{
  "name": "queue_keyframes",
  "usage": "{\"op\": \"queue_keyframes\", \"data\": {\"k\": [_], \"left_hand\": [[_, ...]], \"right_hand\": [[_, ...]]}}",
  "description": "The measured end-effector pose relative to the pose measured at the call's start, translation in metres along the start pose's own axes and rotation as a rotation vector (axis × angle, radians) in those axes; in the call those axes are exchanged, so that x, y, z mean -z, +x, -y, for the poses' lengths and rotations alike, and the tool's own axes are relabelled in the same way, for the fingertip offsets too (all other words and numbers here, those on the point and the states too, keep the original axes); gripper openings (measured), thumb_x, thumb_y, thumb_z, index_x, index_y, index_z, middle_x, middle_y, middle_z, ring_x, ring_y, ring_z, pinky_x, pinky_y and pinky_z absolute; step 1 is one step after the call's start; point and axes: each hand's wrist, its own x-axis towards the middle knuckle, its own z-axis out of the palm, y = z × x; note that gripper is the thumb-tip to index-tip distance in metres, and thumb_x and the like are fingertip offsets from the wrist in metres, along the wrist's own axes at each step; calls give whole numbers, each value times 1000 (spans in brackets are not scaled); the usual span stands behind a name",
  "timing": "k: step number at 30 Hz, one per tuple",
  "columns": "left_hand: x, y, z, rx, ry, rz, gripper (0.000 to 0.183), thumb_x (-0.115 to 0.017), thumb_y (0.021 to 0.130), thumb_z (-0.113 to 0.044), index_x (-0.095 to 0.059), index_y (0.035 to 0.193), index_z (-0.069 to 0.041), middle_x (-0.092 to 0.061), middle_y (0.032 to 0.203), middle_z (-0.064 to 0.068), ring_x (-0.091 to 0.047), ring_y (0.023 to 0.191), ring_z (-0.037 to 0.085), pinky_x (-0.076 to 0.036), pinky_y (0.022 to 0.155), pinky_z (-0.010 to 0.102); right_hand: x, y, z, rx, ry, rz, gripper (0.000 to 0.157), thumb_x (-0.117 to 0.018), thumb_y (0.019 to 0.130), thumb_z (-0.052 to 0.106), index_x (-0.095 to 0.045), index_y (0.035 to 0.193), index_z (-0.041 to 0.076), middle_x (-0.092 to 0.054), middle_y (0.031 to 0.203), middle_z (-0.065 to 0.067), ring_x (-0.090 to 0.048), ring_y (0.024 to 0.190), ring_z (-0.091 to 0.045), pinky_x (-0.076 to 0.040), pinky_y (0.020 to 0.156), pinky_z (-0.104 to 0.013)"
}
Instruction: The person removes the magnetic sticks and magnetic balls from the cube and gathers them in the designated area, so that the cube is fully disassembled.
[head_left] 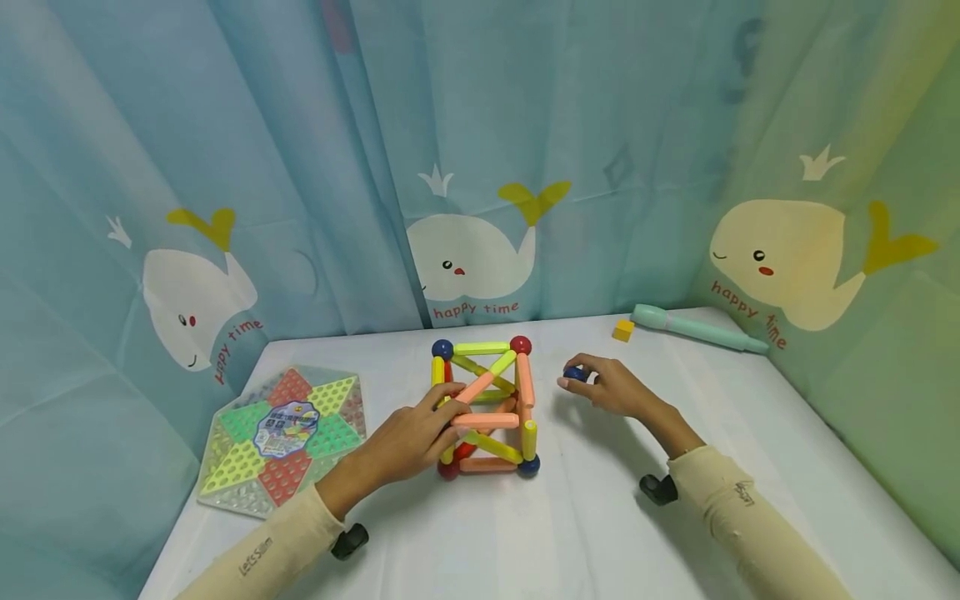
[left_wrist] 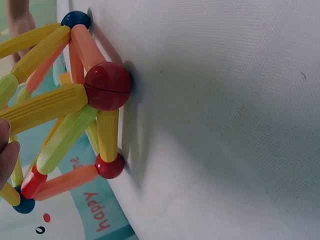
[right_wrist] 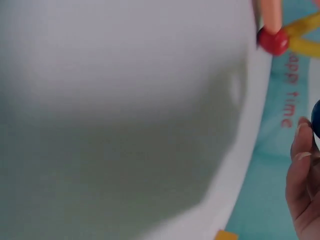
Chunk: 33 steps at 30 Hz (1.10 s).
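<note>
Sleeves (head_left: 757, 517), two; left hand (head_left: 412, 435) gripping frame (head_left: 491, 421); right hand (head_left: 615, 388) pinching blue ball (head_left: 575, 374), right of frame, apart from it.

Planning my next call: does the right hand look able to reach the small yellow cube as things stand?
Probably yes: nothing visible stands between the right hand and the yellow cube just beyond it, though that hand pinches a blue ball and would need freeing.
</note>
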Motion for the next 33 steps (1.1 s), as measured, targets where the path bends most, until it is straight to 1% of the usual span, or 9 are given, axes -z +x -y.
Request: {"op": "queue_keyframes", "data": {"k": [4, 8, 11, 14, 18, 20, 22, 26, 33], "left_hand": [[-1, 0, 0, -7, 1, -1, 44, -48, 107, -35, -47, 148, -19, -47, 145, 9, -42, 55, 5, -41, 54, 16], [-2, -1, 1, -7, -3, -3, 44, -50, 107, -34, -47, 148, -18, -47, 144, 8, -42, 55, 4, -41, 55, 16], [-2, -1, 1, 1, -5, 6, 44, -49, 107, -35, -47, 148, -19, -47, 144, 8, -41, 55, 4, -41, 55, 16], [-3, -1, 1, 7, -6, 6, 44, -48, 107, -36, -46, 148, -20, -47, 144, 8, -41, 55, 5, -41, 54, 16], [-4, -1, 1, 25, -33, 1, 43, -45, 108, -38, -47, 148, -22, -47, 144, 7, -40, 52, 4, -41, 53, 16], [-4, -1, 0, 25, -33, -3, 43, -44, 108, -39, -47, 148, -22, -47, 144, 7, -40, 52, 4, -41, 52, 16], [-4, -1, 0, 23, -26, -11, 43, -44, 108, -38, -46, 148, -22, -47, 143, 7, -39, 52, 4, -40, 52, 16], [-3, -1, 1, 10, -6, -26, 44, -46, 108, -37, -46, 148, -21, -48, 142, 8, -39, 53, 5, -40, 52, 16], [-4, 1, 2, 20, -46, -28, 40, -46, 108, -36, -50, 145, -23, -48, 142, 7, -36, 48, 4, -39, 51, 16]], "right_hand": [[-4, 18, -16, -15, -79, 30, 40, -68, 96, 30, -63, 126, 4, -67, 106, -15, -62, 80, -21, -52, 67, -32], [-8, 33, -26, -50, -89, 41, 35, -72, 93, 25, -64, 120, 5, -68, 105, -16, -61, 91, -24, -50, 79, -38], [-11, 42, -30, -86, -73, 47, 36, -72, 93, 27, -67, 121, 6, -68, 103, -14, -59, 91, -25, -48, 79, -38], [-15, 48, -32, -145, -43, 90, 40, -71, 94, 28, -65, 127, 6, -66, 103, -14, -57, 86, -24, -46, 73, -34], [-16, 54, -33, -186, -45, 157, 43, -70, 94, 28, -62, 130, 6, -65, 111, -15, -57, 89, -24, -50, 78, -35], [-16, 56, -32, -177, -71, 175, 44, -72, 93, 28, -62, 130, 5, -66, 114, -15, -58, 93, -24, -52, 84, -39], [-16, 58, -31, -171, -87, 186, 45, -74, 92, 28, -62, 129, 4, -66, 114, -15, -59, 94, -24, -53, 86, -40], [-17, 60, -30, -164, -110, 185, 47, -76, 90, 28, -61, 127, 3, -67, 113, -17, -61, 93, -24, -54, 83, -39], [-17, 59, -31, -169, -110, 162, 51, -78, 89, 28, -60, 128, 2, -66, 119, -21, -61, 101, -30, -52, 93, -49]]}}
